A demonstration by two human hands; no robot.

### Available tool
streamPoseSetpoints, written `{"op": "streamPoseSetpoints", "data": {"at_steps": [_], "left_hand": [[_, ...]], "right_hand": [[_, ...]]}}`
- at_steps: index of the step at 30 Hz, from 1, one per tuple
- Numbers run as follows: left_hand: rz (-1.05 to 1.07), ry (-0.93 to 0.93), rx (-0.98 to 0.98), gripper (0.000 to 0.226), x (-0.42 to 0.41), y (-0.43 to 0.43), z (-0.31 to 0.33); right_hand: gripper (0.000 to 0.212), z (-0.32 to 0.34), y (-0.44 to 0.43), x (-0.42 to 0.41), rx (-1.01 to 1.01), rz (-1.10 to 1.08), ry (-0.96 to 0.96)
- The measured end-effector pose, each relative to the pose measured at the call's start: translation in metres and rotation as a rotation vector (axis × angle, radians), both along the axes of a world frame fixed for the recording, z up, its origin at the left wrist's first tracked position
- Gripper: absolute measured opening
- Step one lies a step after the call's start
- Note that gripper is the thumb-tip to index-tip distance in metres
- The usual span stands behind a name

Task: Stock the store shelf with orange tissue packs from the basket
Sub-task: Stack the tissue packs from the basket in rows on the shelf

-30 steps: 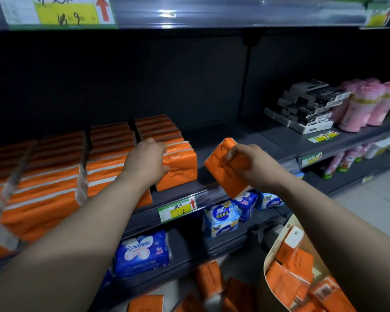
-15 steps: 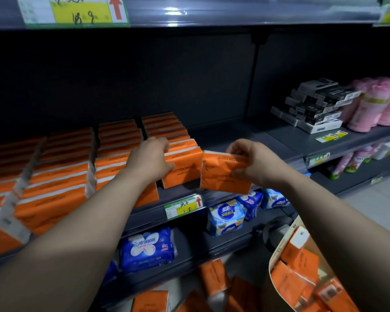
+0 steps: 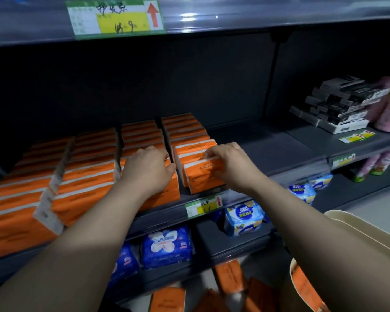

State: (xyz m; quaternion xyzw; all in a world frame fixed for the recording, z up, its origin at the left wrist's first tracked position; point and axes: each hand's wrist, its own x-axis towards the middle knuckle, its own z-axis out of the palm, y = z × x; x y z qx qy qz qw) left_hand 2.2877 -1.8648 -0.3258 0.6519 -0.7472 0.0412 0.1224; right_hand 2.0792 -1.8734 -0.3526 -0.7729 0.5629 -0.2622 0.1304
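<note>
Since a moment ago, the right hand [image 3: 232, 170] has brought its orange tissue pack [image 3: 206, 176] down onto the shelf [image 3: 279, 152], just above the yellow price tag [image 3: 203, 207].
It grasps the pack's top edge, standing it upright at the row's front; placing looks nearly done. Up and left of the tag, the left hand [image 3: 148, 171] lies curled on the neighbouring row [image 3: 88, 176]; whether it grips anything is unclear. Packs are soft, glossy wrapped blocks with a white band. Next, probably: let go, then reach to the beige basket [image 3: 356, 228], down and right of the tag.
</note>
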Motion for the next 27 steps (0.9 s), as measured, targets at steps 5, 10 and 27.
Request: {"op": "streamPoseSetpoints", "data": {"at_steps": [5, 10, 27], "left_hand": [[0.018, -0.034, -0.013, 0.038, 0.004, -0.003, -0.002], [0.007, -0.068, -0.006, 0.040, 0.004, -0.004, -0.005], [-0.105, -0.037, -0.063, 0.032, -0.035, 0.011, 0.003]], "right_hand": [[0.045, -0.010, -0.008, 0.001, -0.077, -0.056, 0.089], [0.047, -0.017, -0.010, 0.003, -0.123, -0.053, 0.092], [0.057, -0.005, 0.030, -0.051, -0.173, -0.099, 0.189]]}}
